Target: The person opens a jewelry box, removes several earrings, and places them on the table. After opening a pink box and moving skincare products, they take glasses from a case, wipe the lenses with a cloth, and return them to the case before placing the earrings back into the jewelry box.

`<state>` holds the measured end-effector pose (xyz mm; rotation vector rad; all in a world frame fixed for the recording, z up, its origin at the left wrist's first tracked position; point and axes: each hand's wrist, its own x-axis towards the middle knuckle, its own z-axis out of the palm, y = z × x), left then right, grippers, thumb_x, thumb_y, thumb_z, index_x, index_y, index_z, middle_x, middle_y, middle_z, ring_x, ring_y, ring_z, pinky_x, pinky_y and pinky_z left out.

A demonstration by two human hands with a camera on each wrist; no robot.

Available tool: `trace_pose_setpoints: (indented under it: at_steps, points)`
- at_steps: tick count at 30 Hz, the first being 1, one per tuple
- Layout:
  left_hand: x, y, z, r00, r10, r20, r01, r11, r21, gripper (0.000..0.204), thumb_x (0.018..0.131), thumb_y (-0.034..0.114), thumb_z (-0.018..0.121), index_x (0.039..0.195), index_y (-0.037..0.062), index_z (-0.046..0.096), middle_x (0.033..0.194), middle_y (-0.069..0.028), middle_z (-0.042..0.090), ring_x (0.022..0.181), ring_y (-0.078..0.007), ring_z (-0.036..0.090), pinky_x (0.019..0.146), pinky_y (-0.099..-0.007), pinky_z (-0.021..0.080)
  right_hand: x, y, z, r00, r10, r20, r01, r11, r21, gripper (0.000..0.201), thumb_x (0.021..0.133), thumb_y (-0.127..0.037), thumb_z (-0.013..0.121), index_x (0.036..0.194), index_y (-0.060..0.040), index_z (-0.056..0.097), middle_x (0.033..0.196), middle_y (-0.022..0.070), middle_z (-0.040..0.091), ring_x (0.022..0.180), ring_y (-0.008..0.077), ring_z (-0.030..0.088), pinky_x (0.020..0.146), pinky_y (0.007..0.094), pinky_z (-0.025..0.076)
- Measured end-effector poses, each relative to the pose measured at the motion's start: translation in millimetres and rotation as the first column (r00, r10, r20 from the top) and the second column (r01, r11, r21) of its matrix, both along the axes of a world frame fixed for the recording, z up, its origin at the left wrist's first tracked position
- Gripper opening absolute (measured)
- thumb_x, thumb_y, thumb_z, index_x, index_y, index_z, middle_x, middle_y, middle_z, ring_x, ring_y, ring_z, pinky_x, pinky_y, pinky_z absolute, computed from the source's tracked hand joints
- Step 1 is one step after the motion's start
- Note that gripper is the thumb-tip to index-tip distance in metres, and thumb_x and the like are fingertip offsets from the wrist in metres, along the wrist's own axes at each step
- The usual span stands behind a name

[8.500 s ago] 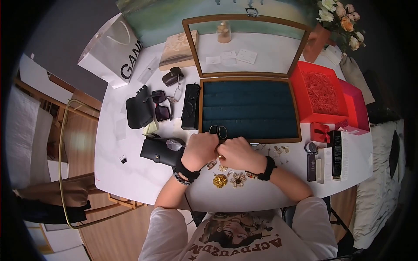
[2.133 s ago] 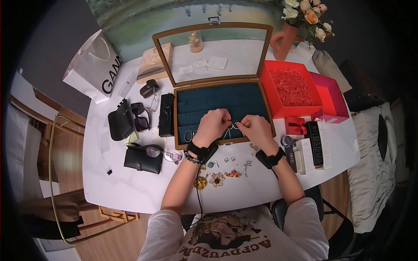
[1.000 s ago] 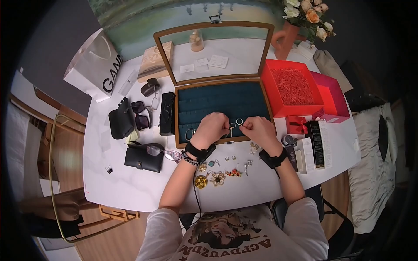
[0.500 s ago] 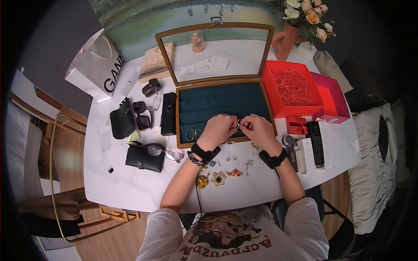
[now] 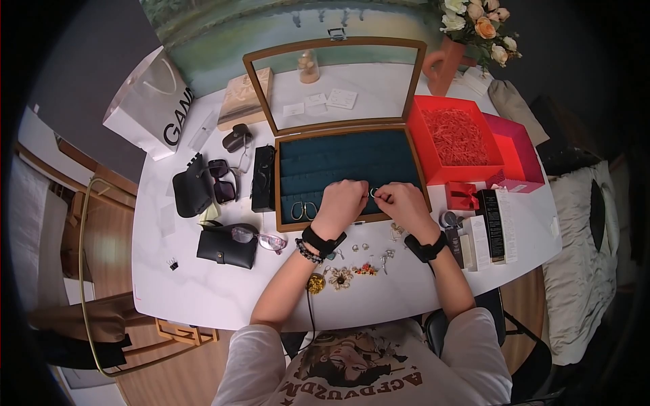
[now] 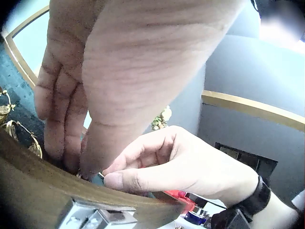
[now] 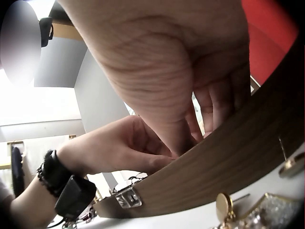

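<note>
The open wooden jewelry box (image 5: 422, 177) has dark teal slotted padding (image 5: 345, 161). My left hand (image 5: 342, 205) reaches over its front edge, fingers bent down into the padding; whether it grips anything I cannot tell. Beside it, my right hand (image 5: 405, 206) pinches a small hoop earring (image 5: 374, 193) between thumb and forefinger. In the left wrist view a thin metal edge (image 6: 101, 175) shows at the right thumb tip (image 6: 114, 181). The front rim hides both sets of fingertips in the right wrist view. A pair of large hoop earrings (image 5: 296, 211) stands in the front-left padding.
Before the box lie a flower brooch (image 5: 340, 278), a round gold piece (image 5: 316, 283), a red-beaded piece (image 5: 365, 269) and small earrings. Glasses (image 5: 272, 242) and cases stand left, a red box (image 5: 467, 172) right. The glass lid (image 5: 414, 81) stands raised behind.
Since 8.5 seconds ago both hands have moved from the box's front edge into its front-right padding. In the last second the right fingers have closed on the small hoop earring.
</note>
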<state>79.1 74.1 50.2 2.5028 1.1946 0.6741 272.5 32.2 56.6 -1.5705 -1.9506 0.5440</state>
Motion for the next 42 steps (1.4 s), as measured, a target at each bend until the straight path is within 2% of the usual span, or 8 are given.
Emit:
trace_pose_setpoints:
  at_steps: [7,17,20,23,25,34,38,42]
  points:
    - [1.9,-2.5,-4.4,0.998,0.0,-0.06,0.007,0.993,0.116,0.003,0.084,0.01,0.072,0.087,0.0105,0.071,0.069,-0.0095,0.069,0.071,-0.0311,0.07,0.079,-0.041,0.051,1.6,-0.6,2.4,0.999,0.033,0.019,-0.033,0.999,0.03,0.01,0.088,-0.009,0.072,0.095,-0.0035,0.078,0.087,0.0133,0.072,0.078,0.0333,0.071,0.069,0.0421,0.055]
    - [7.6,-6.9,-6.7,0.999,0.03,-0.032,-0.026,0.993,0.112,0.007,0.083,0.007,0.068,0.088,0.0119,0.071,0.064,-0.0091,0.067,0.067,-0.0304,0.068,0.08,-0.0386,0.048,0.6,-0.8,-0.2,0.999,0.043,-0.002,-0.043,0.998,0.044,0.014,0.088,-0.006,0.068,0.097,-0.0031,0.078,0.096,0.0135,0.072,0.083,0.0369,0.07,0.073,0.0447,0.056]
    - [7.0,-7.6,-3.3,0.998,0.032,-0.059,-0.027,0.997,0.069,0.007,0.083,0.008,0.07,0.09,0.0105,0.07,0.068,-0.0095,0.068,0.073,-0.0299,0.069,0.081,-0.0392,0.048,0.0,-0.6,-1.1,0.999,0.037,-0.009,-0.036,0.998,0.041,0.014,0.089,-0.007,0.068,0.097,-0.0036,0.078,0.099,0.012,0.072,0.084,0.0363,0.071,0.074,0.0445,0.056]
    - [3.6,-8.8,3.4,0.999,0.041,-0.017,-0.038,0.991,0.126,0.01,0.083,0.01,0.072,0.092,0.0089,0.069,0.075,-0.01,0.07,0.08,-0.0293,0.07,0.083,-0.04,0.048,-1.3,-1.8,-0.9,1.0,0.025,-0.016,-0.025,0.999,0.032,0.013,0.09,-0.01,0.069,0.099,-0.0048,0.077,0.099,0.0101,0.071,0.085,0.0355,0.071,0.074,0.0445,0.056]
    - [1.5,-8.2,6.5,0.998,0.036,-0.057,-0.033,0.998,0.051,0.013,0.083,0.011,0.074,0.093,0.0074,0.067,0.08,-0.0105,0.07,0.086,-0.0291,0.07,0.084,-0.0408,0.048,-3.7,-2.7,1.3,1.0,0.012,0.003,-0.012,1.0,0.008,0.012,0.09,-0.011,0.07,0.099,-0.0054,0.076,0.097,0.0094,0.07,0.084,0.0351,0.07,0.073,0.0443,0.055]
    - [7.1,-4.8,-6.0,0.998,0.041,-0.046,-0.039,0.999,0.037,0.009,0.085,0.011,0.072,0.089,0.009,0.065,0.068,-0.0066,0.069,0.073,-0.0303,0.069,0.084,-0.0408,0.049,-2.3,1.4,-2.4,1.0,-0.022,-0.014,0.021,0.999,-0.047,0.009,0.091,-0.014,0.071,0.093,-0.0062,0.071,0.091,0.0073,0.066,0.08,0.0324,0.069,0.069,0.0434,0.053]
    - [4.9,-2.8,-3.9,0.999,0.028,-0.018,-0.028,1.0,-0.01,0.007,0.086,0.01,0.071,0.09,0.0091,0.066,0.068,-0.0061,0.069,0.073,-0.0296,0.069,0.084,-0.0402,0.049,1.0,4.3,-8.5,0.997,0.001,-0.075,0.0,1.0,0.008,0.009,0.091,-0.014,0.071,0.095,-0.0061,0.072,0.089,0.0072,0.066,0.077,0.0314,0.068,0.068,0.0423,0.053]
    - [5.1,-4.9,0.7,0.999,0.037,-0.021,-0.037,0.999,-0.012,0.011,0.086,0.012,0.075,0.093,0.0086,0.067,0.071,-0.0055,0.07,0.076,-0.0287,0.069,0.084,-0.04,0.049,6.9,5.2,6.7,0.992,-0.045,-0.118,0.039,0.998,-0.048,0.009,0.092,-0.013,0.071,0.096,-0.0052,0.073,0.088,0.0078,0.067,0.072,0.0292,0.068,0.065,0.0395,0.052]
